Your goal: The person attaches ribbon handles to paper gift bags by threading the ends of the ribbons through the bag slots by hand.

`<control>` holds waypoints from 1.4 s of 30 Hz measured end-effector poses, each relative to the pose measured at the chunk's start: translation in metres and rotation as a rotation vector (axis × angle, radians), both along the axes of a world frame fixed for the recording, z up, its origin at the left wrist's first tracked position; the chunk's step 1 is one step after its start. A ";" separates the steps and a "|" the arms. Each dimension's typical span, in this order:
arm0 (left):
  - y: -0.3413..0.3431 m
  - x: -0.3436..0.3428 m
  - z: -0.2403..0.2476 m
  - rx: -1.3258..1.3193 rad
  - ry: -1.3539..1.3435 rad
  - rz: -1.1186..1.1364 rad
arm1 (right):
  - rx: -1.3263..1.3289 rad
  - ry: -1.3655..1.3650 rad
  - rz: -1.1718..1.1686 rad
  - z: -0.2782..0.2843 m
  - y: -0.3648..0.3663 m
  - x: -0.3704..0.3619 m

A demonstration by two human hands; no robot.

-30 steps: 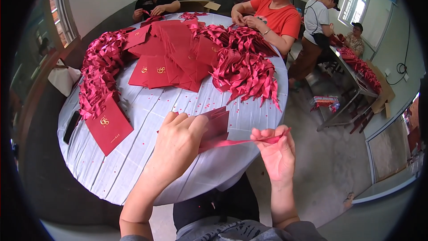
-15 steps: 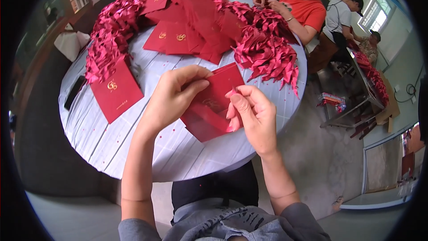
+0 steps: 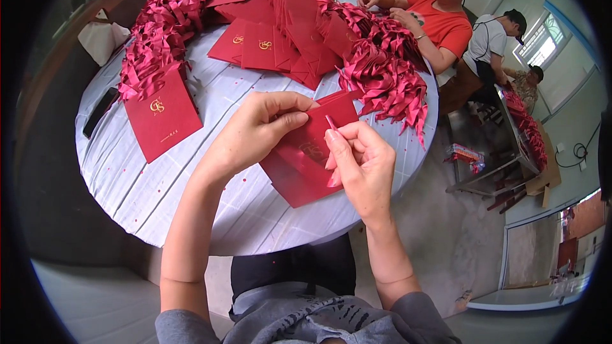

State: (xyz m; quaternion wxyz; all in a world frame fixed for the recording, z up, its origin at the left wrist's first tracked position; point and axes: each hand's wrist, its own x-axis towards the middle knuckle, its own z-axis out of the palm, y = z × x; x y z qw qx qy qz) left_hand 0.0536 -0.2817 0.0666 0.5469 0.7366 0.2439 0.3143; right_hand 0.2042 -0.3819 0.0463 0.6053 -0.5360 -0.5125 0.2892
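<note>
Over the near part of the table I have a flat red paper bag [image 3: 296,181] with a faint gold emblem, tilted; it looks like more than one layer at the top edge. My left hand [image 3: 252,130] is closed on its upper left edge, thumb in front and fingers partly hidden behind. In front of the bag, my right hand [image 3: 366,165] pinches a narrow red ribbon [image 3: 329,122] between thumb and forefinger, its end poking up above them. The other right fingers curl inward. Whether the ribbon is threaded through the bag, I cannot tell.
A round table [image 3: 159,197] has a pale cloth. On it lie a finished-looking red bag [image 3: 162,114], a phone [image 3: 100,114], a pile of red bags [image 3: 274,32] and ribbon heaps [image 3: 386,79]. A person in orange-red [image 3: 446,19] works at the right; others are beyond.
The ribbon end now stands up clear above my right thumb and forefinger, where it was mostly covered. My left hand keeps its grip on the bag. The whole view has shifted slightly.
</note>
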 end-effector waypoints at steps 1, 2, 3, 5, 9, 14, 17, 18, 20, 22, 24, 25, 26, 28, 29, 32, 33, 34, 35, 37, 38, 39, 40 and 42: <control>-0.001 0.000 0.000 0.004 -0.005 0.002 | 0.008 -0.018 -0.022 0.000 0.000 -0.001; -0.003 0.001 0.001 -0.016 -0.013 0.013 | 0.017 -0.036 -0.044 -0.001 0.000 -0.002; -0.005 0.002 0.002 -0.036 -0.020 0.021 | 0.019 -0.034 -0.063 -0.002 0.000 -0.001; -0.007 0.003 0.004 -0.004 -0.023 0.021 | 0.051 -0.083 -0.089 -0.008 0.002 0.001; -0.009 0.004 0.003 0.072 -0.023 0.045 | 0.080 -0.173 -0.145 -0.010 0.003 0.001; -0.017 0.007 0.005 0.191 -0.023 0.083 | 0.182 -0.346 -0.244 -0.011 0.004 0.000; -0.022 0.012 0.004 0.285 0.022 0.151 | 0.267 -0.471 -0.328 -0.008 0.002 -0.003; -0.022 0.015 0.002 0.348 -0.008 0.164 | 0.253 -0.487 -0.326 -0.007 0.001 -0.002; -0.026 0.016 0.005 0.405 0.002 0.173 | 0.246 -0.505 -0.332 -0.005 0.000 -0.001; -0.029 0.016 0.004 0.573 0.026 0.209 | 0.261 -0.464 -0.303 -0.003 0.000 -0.001; -0.033 0.016 0.006 0.653 0.058 0.219 | 0.266 -0.474 -0.310 -0.002 -0.002 -0.001; -0.034 0.016 0.006 0.727 0.094 0.233 | 0.266 -0.481 -0.312 -0.001 -0.003 -0.001; -0.035 0.018 0.005 0.761 0.065 0.242 | 0.270 -0.481 -0.316 0.001 -0.003 -0.002; -0.036 0.019 0.005 0.781 0.053 0.243 | 0.198 -0.487 -0.272 0.003 -0.005 -0.001; -0.037 0.020 0.005 0.796 0.045 0.250 | 0.199 -0.487 -0.278 0.001 -0.005 -0.001; -0.036 0.019 0.005 0.830 0.057 0.238 | 0.233 -0.512 -0.257 -0.002 -0.005 -0.001; -0.038 0.019 0.005 0.828 0.056 0.233 | 0.230 -0.512 -0.261 -0.001 -0.005 -0.001; -0.039 0.020 0.005 0.849 0.069 0.244 | 0.238 -0.534 -0.269 0.000 -0.005 -0.001; -0.040 0.020 0.005 0.870 0.082 0.254 | 0.246 -0.556 -0.277 -0.001 -0.006 -0.001; -0.041 0.023 0.006 0.890 0.066 0.255 | 0.246 -0.612 -0.301 -0.001 -0.007 0.000; -0.041 0.025 0.007 0.908 0.052 0.259 | 0.245 -0.665 -0.320 -0.001 -0.008 0.000; -0.042 0.026 0.007 0.908 0.051 0.256 | 0.240 -0.687 -0.326 -0.003 -0.009 0.001; -0.043 0.027 0.008 0.943 0.063 0.258 | 0.239 -0.688 -0.330 -0.004 -0.009 0.002; -0.046 0.030 0.009 0.981 0.076 0.259 | 0.231 -0.598 -0.258 -0.005 -0.007 0.004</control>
